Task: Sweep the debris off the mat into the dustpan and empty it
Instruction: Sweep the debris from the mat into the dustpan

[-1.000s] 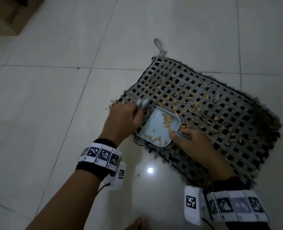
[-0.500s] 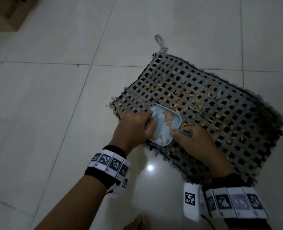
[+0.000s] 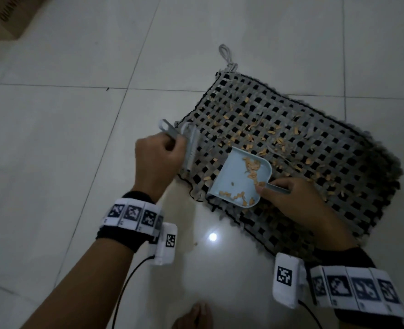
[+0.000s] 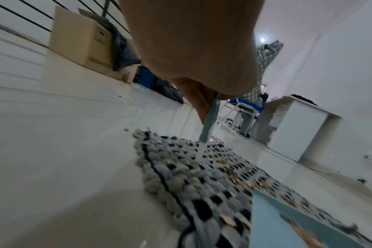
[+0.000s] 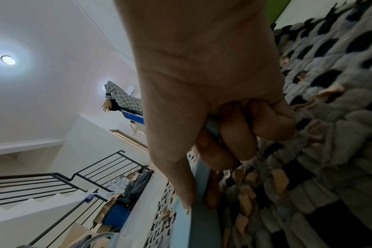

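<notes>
A grey-and-black woven mat lies on the tiled floor, strewn with orange debris flakes. On its near left part sits a light blue dustpan holding several flakes. My right hand grips the dustpan's handle, also seen in the right wrist view. My left hand grips a small grey brush at the mat's left edge, left of the dustpan mouth. In the left wrist view the brush points down onto the mat, and the dustpan corner shows.
White floor tiles surround the mat. A cardboard box stands at the far left corner. A hanging loop sticks out from the mat's far corner. A stray flake lies on the floor near me. My toes show at the bottom.
My left hand with the brush has pulled back left from the dustpan mouth to the mat's left edge. The dustpan stays in place under my right hand.
</notes>
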Action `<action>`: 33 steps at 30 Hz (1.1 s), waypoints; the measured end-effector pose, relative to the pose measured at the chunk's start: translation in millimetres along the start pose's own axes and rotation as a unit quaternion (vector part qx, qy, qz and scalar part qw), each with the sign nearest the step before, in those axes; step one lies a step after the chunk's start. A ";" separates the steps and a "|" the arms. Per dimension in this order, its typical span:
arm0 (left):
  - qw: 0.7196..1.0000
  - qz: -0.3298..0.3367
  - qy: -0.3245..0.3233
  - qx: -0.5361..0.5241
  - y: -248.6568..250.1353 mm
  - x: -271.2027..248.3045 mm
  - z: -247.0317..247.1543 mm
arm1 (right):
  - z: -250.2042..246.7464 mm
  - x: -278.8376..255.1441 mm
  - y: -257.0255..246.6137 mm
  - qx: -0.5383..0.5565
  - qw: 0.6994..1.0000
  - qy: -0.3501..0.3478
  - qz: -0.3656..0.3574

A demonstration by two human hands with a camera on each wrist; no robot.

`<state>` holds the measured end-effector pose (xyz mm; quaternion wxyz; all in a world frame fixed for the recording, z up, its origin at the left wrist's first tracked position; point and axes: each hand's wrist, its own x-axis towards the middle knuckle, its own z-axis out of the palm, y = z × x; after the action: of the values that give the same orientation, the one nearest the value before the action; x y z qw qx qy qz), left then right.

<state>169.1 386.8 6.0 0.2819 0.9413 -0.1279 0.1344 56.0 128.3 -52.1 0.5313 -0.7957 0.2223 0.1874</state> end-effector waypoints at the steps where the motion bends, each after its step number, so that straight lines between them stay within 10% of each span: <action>1: 1.000 -0.010 0.016 0.022 -5.0 5.1 -4.6 | -0.9 -0.1 0.4 -0.002 1.000 0.002 0.000; 11: 0.970 0.180 -0.152 0.053 43.0 -45.8 31.9 | -2.0 1.0 0.2 -0.012 1.000 -0.004 -0.003; 18: 0.997 0.064 -0.001 0.038 19.7 -9.7 8.7 | -3.2 -1.2 -0.4 -0.014 1.000 -0.008 -0.018; 26: 0.988 0.107 -0.106 0.040 32.3 -37.0 27.2 | -3.7 -2.7 -1.9 -0.014 1.000 -0.012 -0.011; 33: 0.999 0.052 -0.013 -0.003 19.7 -12.3 11.4 | -3.7 -3.1 -0.8 -0.014 1.000 -0.014 -0.021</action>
<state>153.4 366.5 2.6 0.2754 0.9342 -0.1808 0.1366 54.1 125.6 -48.5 0.5272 -0.8047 0.1960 0.1901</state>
